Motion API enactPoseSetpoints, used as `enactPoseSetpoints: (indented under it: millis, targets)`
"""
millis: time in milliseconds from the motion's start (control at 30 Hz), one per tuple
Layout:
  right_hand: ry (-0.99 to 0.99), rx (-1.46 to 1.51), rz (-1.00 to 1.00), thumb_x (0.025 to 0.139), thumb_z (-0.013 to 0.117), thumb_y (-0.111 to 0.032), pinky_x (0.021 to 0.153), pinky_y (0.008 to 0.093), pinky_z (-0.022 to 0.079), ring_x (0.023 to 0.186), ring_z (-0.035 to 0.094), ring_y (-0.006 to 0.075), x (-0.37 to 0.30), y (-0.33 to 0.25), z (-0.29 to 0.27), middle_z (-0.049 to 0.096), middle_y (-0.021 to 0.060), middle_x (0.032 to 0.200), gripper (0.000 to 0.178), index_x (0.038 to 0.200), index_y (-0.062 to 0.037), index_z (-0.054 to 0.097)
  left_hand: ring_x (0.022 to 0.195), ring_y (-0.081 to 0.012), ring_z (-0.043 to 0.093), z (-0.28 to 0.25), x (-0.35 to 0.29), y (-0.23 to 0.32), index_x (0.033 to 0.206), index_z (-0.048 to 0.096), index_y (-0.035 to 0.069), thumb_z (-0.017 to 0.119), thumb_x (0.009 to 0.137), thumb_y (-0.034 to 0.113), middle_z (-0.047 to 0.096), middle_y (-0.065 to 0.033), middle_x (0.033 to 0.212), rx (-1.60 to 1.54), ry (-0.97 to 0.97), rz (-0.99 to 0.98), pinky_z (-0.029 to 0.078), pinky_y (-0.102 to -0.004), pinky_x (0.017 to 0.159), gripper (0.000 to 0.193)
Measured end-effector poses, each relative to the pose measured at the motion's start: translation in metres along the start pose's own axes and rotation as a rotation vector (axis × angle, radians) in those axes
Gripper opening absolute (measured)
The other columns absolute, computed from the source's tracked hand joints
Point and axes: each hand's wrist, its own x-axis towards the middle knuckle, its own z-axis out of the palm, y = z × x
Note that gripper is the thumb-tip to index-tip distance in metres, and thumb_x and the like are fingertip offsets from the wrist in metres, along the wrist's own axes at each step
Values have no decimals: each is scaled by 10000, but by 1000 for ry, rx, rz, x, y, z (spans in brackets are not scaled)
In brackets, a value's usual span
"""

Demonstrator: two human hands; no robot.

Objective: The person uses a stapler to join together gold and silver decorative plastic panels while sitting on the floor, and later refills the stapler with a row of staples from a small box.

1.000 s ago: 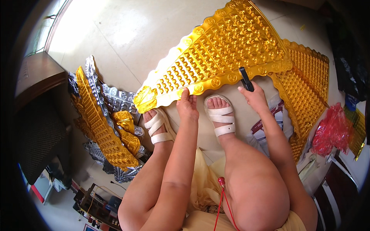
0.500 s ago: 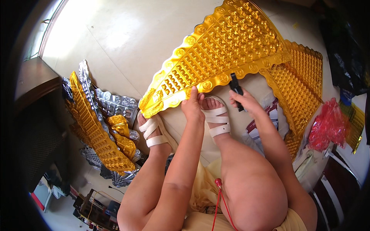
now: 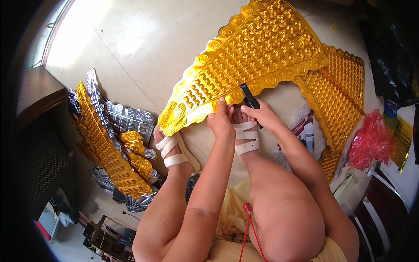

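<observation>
A large fan-shaped gold foil sheet [image 3: 253, 56], embossed with rows of small shapes, lies on the pale tiled floor in front of my feet. My left hand [image 3: 221, 118] pinches its near edge, just above my right sandal [image 3: 245, 137]. My right hand [image 3: 262, 117] grips a slim black tool [image 3: 248, 97] whose tip rests at the sheet's scalloped border. My left foot in a white sandal [image 3: 174, 150] sits beside the sheet's left corner.
More gold embossed sheets [image 3: 338, 96] lie to the right. A stack of gold and silver foil pieces [image 3: 113, 144] leans at the left by dark wooden furniture [image 3: 35, 96]. A red plastic bag [image 3: 371, 142] and printed papers [image 3: 305, 131] sit at the right.
The gold sheet has been drawn nearer to my feet. Both hands moved left and closer together along its near edge, the right still carrying the black tool.
</observation>
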Motion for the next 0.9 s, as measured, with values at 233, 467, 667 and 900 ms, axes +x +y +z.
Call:
enactPoseSetpoints:
  millis: [233, 467, 667, 900]
  targets:
    - [162, -223, -10, 743, 725, -337, 600, 318, 476, 657, 585, 173, 2, 7, -1, 626, 95, 753, 397, 905, 1, 593, 701, -162, 644, -5, -2, -1, 950, 585, -18, 683, 845, 164, 643, -83, 862, 30, -46, -26, 536, -211, 558, 232]
    - [270, -456, 45, 737, 707, -373, 734, 380, 467, 788, 599, 273, -5, -12, -26, 639, 158, 849, 431, 948, -13, 597, 810, -123, 613, -28, 11, 11, 1051, 579, 48, 649, 858, 234, 633, -26, 940, -49, 19, 2, 516, -249, 689, 277]
    - [63, -171, 45, 799, 689, -328, 505, 276, 452, 528, 530, 118, -1, -6, -33, 538, 31, 624, 327, 860, -40, 548, 797, -112, 597, -24, 5, 13, 1031, 588, 38, 654, 854, 165, 624, -30, 965, -16, 43, 82, 513, -227, 603, 229]
    - [88, 29, -8, 809, 695, -290, 455, 246, 412, 507, 494, 91, 5, 2, -25, 505, -1, 611, 313, 902, -51, 514, 799, -107, 600, -22, 1, 17, 1052, 586, 33, 638, 865, 159, 627, -31, 968, 11, 26, 123, 508, -221, 602, 231]
